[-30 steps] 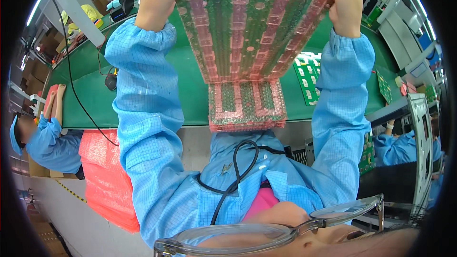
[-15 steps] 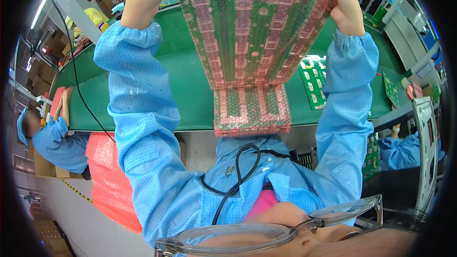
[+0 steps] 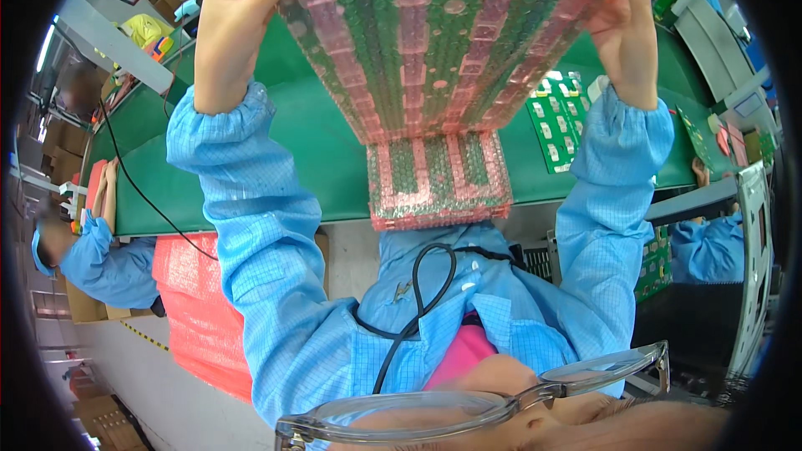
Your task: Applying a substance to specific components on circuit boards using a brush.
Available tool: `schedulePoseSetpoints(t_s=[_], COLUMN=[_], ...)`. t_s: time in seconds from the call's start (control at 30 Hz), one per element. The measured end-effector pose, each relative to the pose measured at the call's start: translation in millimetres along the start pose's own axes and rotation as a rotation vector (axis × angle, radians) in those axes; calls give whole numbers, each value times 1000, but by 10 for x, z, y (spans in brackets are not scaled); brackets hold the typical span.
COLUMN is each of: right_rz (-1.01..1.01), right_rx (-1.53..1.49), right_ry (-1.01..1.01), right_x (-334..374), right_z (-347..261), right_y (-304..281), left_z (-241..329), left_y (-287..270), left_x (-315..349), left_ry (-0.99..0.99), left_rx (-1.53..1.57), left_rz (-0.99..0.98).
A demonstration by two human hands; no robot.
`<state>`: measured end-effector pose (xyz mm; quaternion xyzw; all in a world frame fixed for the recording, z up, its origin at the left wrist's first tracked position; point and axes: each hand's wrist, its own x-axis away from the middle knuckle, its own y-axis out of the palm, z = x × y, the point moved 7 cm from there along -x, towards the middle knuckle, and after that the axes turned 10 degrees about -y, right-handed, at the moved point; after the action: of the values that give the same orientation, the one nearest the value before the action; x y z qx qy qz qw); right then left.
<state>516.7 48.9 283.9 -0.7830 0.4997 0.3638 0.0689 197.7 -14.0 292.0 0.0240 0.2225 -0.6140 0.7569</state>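
Note:
My left hand grips the upper left edge of a large piece of pink see-through bubble wrap, thumb over the front. On the opposite edge, my right hand has its fingers at the crumpled upper right corner. Green and rows of pinkish rectangles show in the wrap; I cannot tell how much lies inside or behind it. It slopes down and narrows to a bubble-wrapped block at the front edge of the green table. A green circuit board with pale parts lies right of it.
The green tabletop runs across in front of me. Stacked pink wrap stands below at left. A black cable hangs at left. Co-workers sit at the left and right. Another green board is at far right.
Both hands have come down and outward a little, and the wrap's upper edge has spread wider. My right fingers have shifted on the corner. The block stays at the table edge.

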Motion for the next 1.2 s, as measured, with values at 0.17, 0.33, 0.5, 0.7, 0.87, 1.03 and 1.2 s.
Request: schedulePoseSetpoints(t_s=[0.17, 0.33, 0.5, 0.7, 0.87, 1.03, 1.2], right_rz=[11, 256, 159, 5, -13, 120, 188], right_rx=[370, 464, 467, 586, 759, 648, 653], right_ry=[-221, -304, -9, 366, 434, 576, 552], right_x=[-37, -391, -896, -439, -89, 157, 153], right_z=[-74, 10, 1301, 3275, 3855, 3941, 3886], right_y=[81, -147, -526, -1295, -1512, -1490, -1483], left_z=[219, 146, -929, -3060, -3856, -4334, -4313], left_y=[486, 170, 244, 655, 702, 879, 1018], left_x=[132, -198, -860, -1030, -967, -838, -859], left_ry=[265, 217, -107, -562, -462, -610, -531], left_rx=[1282, 350, 248, 472, -451, -85, 518], left_rz=[-640, 106, 196, 155, 240, 207, 183])
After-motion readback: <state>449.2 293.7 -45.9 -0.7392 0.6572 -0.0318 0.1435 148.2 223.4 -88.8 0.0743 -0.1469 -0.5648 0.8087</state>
